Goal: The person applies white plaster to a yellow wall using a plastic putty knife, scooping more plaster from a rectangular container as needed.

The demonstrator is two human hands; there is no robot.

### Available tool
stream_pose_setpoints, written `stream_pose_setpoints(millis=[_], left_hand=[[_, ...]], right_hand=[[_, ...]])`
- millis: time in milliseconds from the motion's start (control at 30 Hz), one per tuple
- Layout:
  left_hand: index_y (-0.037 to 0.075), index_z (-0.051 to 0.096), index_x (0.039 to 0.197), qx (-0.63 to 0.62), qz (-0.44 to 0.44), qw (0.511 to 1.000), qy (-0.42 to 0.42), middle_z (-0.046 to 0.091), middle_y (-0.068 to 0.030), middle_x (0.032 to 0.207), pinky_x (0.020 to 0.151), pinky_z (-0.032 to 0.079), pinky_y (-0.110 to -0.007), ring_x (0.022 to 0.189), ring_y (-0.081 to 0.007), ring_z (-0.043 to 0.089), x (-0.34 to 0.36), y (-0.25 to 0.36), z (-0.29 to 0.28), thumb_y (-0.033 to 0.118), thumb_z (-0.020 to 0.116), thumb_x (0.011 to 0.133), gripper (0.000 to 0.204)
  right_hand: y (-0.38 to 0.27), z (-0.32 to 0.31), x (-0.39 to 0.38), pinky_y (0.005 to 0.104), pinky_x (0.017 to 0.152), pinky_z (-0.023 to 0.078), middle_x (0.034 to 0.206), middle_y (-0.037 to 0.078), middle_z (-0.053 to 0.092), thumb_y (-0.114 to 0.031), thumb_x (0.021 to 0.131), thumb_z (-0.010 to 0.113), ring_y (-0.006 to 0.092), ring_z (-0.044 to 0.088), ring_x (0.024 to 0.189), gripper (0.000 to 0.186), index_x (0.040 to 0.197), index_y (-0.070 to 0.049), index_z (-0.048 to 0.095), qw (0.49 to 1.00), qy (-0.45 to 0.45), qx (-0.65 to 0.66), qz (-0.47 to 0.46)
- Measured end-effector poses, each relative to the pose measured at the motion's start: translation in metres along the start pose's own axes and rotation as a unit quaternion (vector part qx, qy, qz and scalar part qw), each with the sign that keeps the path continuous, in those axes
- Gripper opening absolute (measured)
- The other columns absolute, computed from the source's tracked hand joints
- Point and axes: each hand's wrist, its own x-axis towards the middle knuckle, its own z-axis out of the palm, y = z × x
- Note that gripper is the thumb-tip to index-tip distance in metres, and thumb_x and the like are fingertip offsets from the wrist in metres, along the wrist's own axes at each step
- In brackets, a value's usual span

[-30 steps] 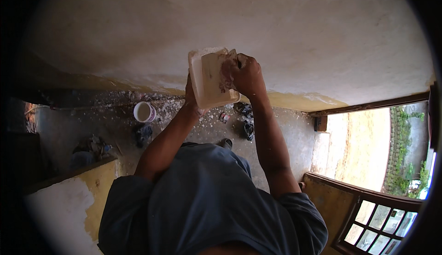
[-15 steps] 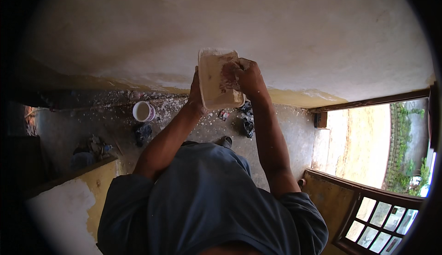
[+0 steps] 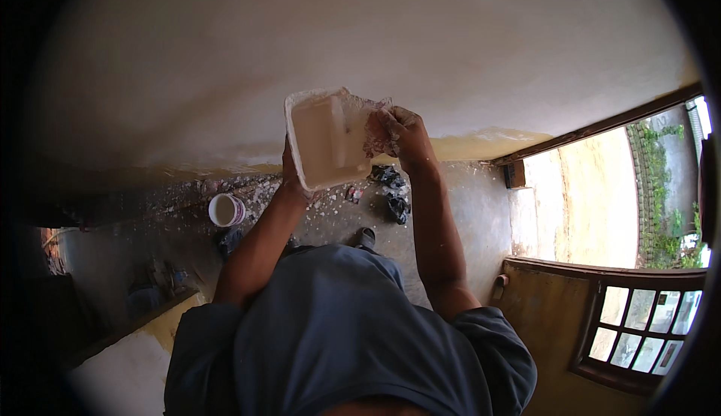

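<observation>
My left hand [image 3: 293, 176] grips a pale, rectangular plastic tray [image 3: 290, 116] from its left side and underneath, with fingers partly hidden behind it. A smooth beige paste [image 3: 319, 142] lies inside. My right hand [image 3: 405, 134] is closed on a flat scraper [image 3: 375, 134], caked with dried pale and reddish-brown residue, whose blade reaches over the tray's right side. Both hands are raised before the white wall, high above the floor.
The patchy wall [image 3: 451, 33] fronts me. On the debris-strewn floor [image 3: 458, 213] stand a white bucket [image 3: 227, 210] and black bags [image 3: 398, 207]. A low wall [image 3: 120, 371] is at lower left, a bright doorway [image 3: 571, 198] and barred window [image 3: 642, 326] at right.
The tray has shifted left and tipped, showing more of its inside. The scraper sits farther toward the tray's right edge. The view has turned slightly, tilting the wall and doorway.
</observation>
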Motion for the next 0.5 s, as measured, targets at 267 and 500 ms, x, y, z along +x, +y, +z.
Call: stream_pose_setpoints(millis=[267,500], left_hand=[[0.012,0.05,0.127,-0.001,0.038,0.993,0.11,0.06,-0.0075,0.115,0.085,0.053,-0.045,0.104,-0.026,0.061,0.006,-0.015,-0.03,0.039,0.041,0.096,0.042],[0.014,0.048,0.131,0.014,0.064,0.995,0.071,0.057,-0.0079,0.124,0.093,0.049,-0.046,0.11,-0.0279,0.058,-0.009,-0.019,-0.032,0.039,0.044,0.095,0.044]], right_hand=[[0.024,-0.069,-0.007,0.0246,0.063,0.051,0.088,0.005,0.065,-0.02,0.091,0.061,0.0123,0.063,0.078,0.021,0.097,0.0,0.061,0.977,0.098,0.187,0.002],[0.073,-0.205,0.012,0.0337,0.068,0.053,0.09,0.005,0.064,-0.016,0.09,0.063,0.0168,0.064,0.082,0.016,0.099,-0.003,0.058,0.926,0.181,0.318,-0.091]])
